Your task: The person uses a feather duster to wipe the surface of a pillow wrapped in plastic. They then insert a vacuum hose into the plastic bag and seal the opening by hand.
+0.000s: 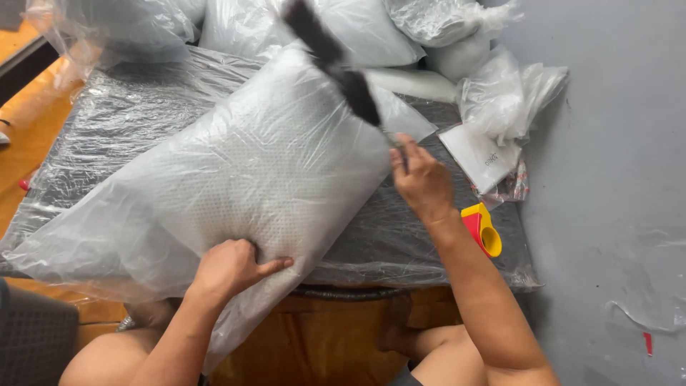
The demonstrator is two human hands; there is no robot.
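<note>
While the left hand (232,268) presses flat on the near edge of the pillow (243,171), fingers curled into the soft side and thumb stretched out, the right hand (421,179) pinches the loose bag (404,118) film at the far corner, fingers narrow around the plastic. This pillow (white, with a dotted cover, inside clear plastic) lies diagonally between both hands on a grey mat (400,236) that is also wrapped in film. Just right of the right wrist sits a yellow and red tape dispenser (484,229), and beyond it a white card (482,154) and more bagged pillows (357,28). I think the thin film may tear if the right hand pulls too hard. The pillow could also slide off the near edge, because plastic on plastic is slippery.
</note>
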